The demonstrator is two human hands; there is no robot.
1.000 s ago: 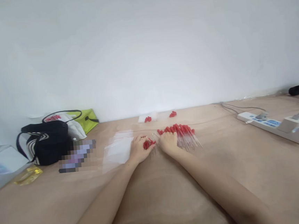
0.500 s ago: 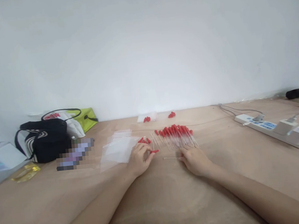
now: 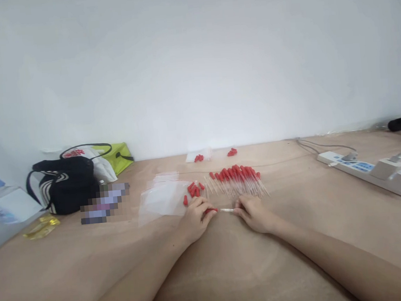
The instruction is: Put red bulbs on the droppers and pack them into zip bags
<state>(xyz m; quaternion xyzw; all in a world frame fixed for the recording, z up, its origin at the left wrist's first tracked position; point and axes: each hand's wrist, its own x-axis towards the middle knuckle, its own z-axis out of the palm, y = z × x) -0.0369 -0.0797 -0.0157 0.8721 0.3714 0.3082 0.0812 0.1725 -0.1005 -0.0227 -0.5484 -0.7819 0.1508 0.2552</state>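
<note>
Between the fingertips of my left hand (image 3: 197, 217) is a small red cap (image 3: 211, 210). My right hand (image 3: 255, 212) pinches a thin clear tube (image 3: 227, 210), whose free end points left at the cap with a small gap between them. Behind my right hand lies a fanned row of clear tubes with red caps (image 3: 239, 173). Left of that row are a few tubes without caps (image 3: 212, 185). Several loose red caps (image 3: 194, 189) lie just beyond my left hand, beside flat clear plastic bags (image 3: 161, 200).
Farther back are two small groups of red caps (image 3: 232, 152). A black bag (image 3: 68, 185), a green bag (image 3: 118, 155), a plastic container (image 3: 5, 205) and a yellow tape roll (image 3: 42, 227) stand on the left. A power strip (image 3: 349, 165) with plugs lies right.
My left hand has moved right with the red cap, and my right hand has shifted slightly left with the tube. Cap and tube end are now closer together.
</note>
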